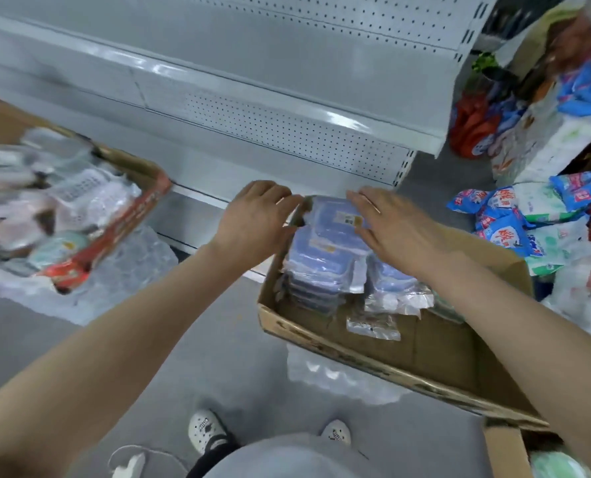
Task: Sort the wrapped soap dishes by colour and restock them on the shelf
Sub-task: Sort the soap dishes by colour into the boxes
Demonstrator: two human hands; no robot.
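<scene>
A stack of blue wrapped soap dishes (325, 250) stands at the far left end of a brown cardboard box (408, 367) on the floor. My left hand (256, 215) grips the stack's upper left edge with curled fingers. My right hand (390, 222) lies flat on the top pack with straight fingers. A second, lower pile of blue wrapped dishes (390, 277) lies beside the stack, and a small clear packet (373, 327) sits on the box floor. The grey shelf (287, 108) stands just behind the box.
A red-edged carton (128, 215) at the left holds mixed pink, white and green wrapped dishes. Bubble wrap (121, 270) lies under it. Blue and white bagged goods (528, 215) are piled at the right. My shoes (208, 431) stand on the grey floor.
</scene>
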